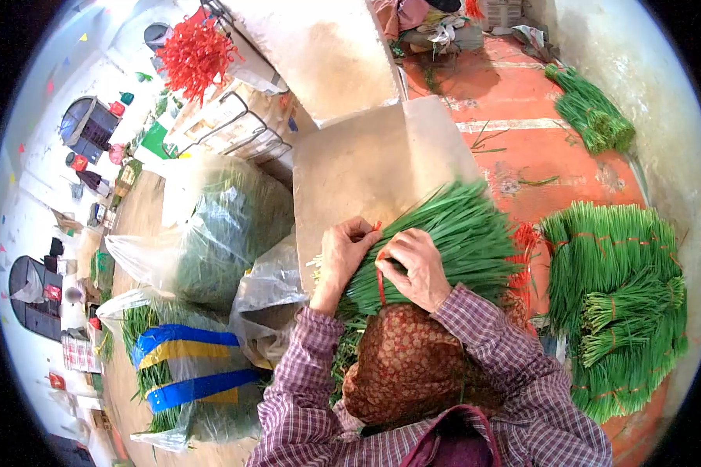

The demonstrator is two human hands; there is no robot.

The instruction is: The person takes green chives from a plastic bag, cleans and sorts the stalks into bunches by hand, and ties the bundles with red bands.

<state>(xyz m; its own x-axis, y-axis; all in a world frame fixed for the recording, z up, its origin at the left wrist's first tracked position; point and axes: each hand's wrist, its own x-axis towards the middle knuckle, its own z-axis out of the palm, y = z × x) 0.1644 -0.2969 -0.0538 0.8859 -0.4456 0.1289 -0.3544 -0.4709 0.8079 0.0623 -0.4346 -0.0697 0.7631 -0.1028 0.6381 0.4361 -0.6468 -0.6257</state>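
A large bunch of green garlic chives [444, 241] lies across my lap, its leaf tips pointing right. A red tie [381, 286] runs around the bunch near its left part. My left hand [346, 253] rests at the bunch's left side, thumb and fingers pinched by the upper end of the tie. Just right of it, my right hand [414, 266] is closed with the tie between thumb and fingers. Below both hands, a brown floral cloth [409, 362] covers my lap. The cut ends of the chives are mostly hidden behind my left hand.
Tied chive bundles [615, 311] are piled at right, with another bundle [592, 113] farther back. Left are clear plastic bags of greens [222, 233]. Ahead is a board [358, 167]; red ties [197, 56] hang upper left, and red strips [524, 268] lie beside the bunch.
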